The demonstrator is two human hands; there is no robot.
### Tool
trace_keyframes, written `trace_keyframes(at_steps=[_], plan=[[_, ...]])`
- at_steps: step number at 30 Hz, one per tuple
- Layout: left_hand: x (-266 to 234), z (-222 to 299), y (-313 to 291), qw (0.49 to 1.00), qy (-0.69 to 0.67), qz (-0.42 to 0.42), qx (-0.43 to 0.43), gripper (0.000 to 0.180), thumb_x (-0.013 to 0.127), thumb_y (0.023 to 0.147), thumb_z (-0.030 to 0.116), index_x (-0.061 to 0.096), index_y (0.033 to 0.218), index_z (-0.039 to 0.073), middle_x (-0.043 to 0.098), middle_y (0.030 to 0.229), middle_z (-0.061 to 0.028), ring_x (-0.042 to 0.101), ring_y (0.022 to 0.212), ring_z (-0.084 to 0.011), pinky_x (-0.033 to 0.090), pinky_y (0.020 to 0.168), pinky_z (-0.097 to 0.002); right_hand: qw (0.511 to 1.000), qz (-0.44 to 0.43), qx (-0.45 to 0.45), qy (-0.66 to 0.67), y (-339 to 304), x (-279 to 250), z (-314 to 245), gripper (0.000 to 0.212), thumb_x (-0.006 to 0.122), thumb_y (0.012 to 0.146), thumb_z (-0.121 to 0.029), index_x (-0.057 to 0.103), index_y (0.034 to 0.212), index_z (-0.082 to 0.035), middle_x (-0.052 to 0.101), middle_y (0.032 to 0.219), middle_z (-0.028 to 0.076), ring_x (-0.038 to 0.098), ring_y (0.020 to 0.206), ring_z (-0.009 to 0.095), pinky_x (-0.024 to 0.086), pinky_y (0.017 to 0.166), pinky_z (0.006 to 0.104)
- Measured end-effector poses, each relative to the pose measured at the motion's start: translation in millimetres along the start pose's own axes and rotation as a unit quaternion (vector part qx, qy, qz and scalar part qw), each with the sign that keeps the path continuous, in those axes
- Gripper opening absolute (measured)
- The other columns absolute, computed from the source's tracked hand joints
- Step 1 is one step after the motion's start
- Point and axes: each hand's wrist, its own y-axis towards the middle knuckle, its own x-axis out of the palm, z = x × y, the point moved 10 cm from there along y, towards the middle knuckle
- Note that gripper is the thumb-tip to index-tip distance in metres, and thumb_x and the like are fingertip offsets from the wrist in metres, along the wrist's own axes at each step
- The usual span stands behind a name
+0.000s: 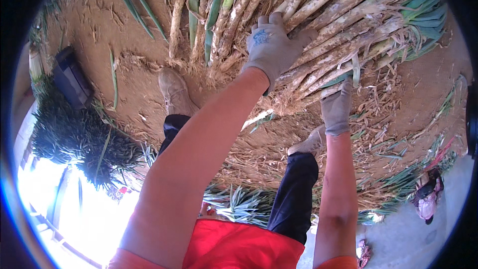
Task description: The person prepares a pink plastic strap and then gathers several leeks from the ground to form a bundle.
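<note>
A big heap of long leeks (343,35), with soil-stained pale stalks, dry outer skins and green tops, spreads across the upper middle and right. My left hand (275,45), in a grey glove, lies across the stalks near their root ends. Its fingers are apart, with the thumb stretched to the right. At the heap's near right edge is my right hand (338,107), gloved too. Its fingers are drawn together against a loose leek leaf (355,69); the stalks partly hide the fingertips.
Dry peelings (259,154) litter the brown ground. My boots (174,92) stand close to the heap. A dark blue box-like object (72,77) and a dense pile of green leek tops (79,134) are at the left. Another person (428,197) is at the far right.
</note>
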Motion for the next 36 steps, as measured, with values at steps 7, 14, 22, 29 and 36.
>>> trace_keyframes(at_steps=[7, 14, 22, 29, 36], plan=[[10.8, -3.5, -3.9, 0.998, -0.051, 0.017, -0.011, 0.105, 0.061, 0.078, 0.071, 0.028, 0.145, -0.004, 0.041, 0.138, -0.0321, 0.043, 0.130, -0.0413, 0.036, 0.108, -0.0430, 0.997, -0.053, 0.032, 0.048, -4.8, 17.7, -4.1, 0.057, 0.057, 0.094, -0.043, 0.043, 0.140, -0.011, 0.050, 0.139, 0.006, 0.046, 0.127, 0.025, 0.035, 0.111, 0.0439], [3.0, 2.2, -2.0, 0.998, 0.020, 0.045, 0.034, 0.101, 0.057, 0.079, 0.075, 0.040, 0.139, -0.005, 0.046, 0.135, -0.0325, 0.047, 0.129, -0.0392, 0.041, 0.104, -0.0413, 0.996, -0.022, 0.065, 0.059, 6.9, 4.2, 15.0, 0.054, 0.051, 0.096, -0.044, 0.045, 0.138, -0.011, 0.050, 0.138, 0.008, 0.047, 0.127, 0.028, 0.035, 0.110, 0.0458], [47.0, 6.8, -14.6, 0.955, -0.138, -0.247, -0.085, 0.080, 0.054, 0.083, 0.071, 0.056, 0.112, -0.003, 0.061, 0.097, -0.0166, 0.063, 0.091, -0.0238, 0.053, 0.084, -0.0383, 0.988, -0.073, 0.114, 0.070, -23.3, 7.3, -9.5, 0.058, 0.060, 0.091, -0.045, 0.047, 0.137, -0.014, 0.055, 0.132, 0.007, 0.052, 0.120, 0.028, 0.044, 0.103, 0.0470], [98.9, 55.8, -91.2, 0.920, -0.281, -0.273, 0.023, 0.106, 0.075, 0.072, 0.062, 0.026, 0.145, 0.002, 0.041, 0.142, -0.0257, 0.033, 0.139, -0.0350, 0.033, 0.110, -0.0388, 0.988, -0.068, 0.131, 0.034, -82.4, -83.3, -68.6, 0.064, 0.041, 0.095, -0.057, 0.045, 0.138, -0.011, 0.053, 0.135, 0.011, 0.051, 0.122, 0.030, 0.043, 0.103, 0.0498], [133.9, 28.8, -32.9, 0.857, -0.435, -0.268, 0.065, 0.117, 0.086, 0.067, 0.045, 0.014, 0.151, 0.002, 0.053, 0.134, -0.0199, 0.050, 0.124, -0.0310, 0.036, 0.109, -0.0364, 0.972, -0.132, 0.147, 0.124, -41.3, -73.6, -25.4, 0.062, 0.044, 0.095, -0.052, 0.044, 0.139, -0.008, 0.052, 0.137, 0.010, 0.050, 0.124, 0.030, 0.040, 0.105, 0.0493]])
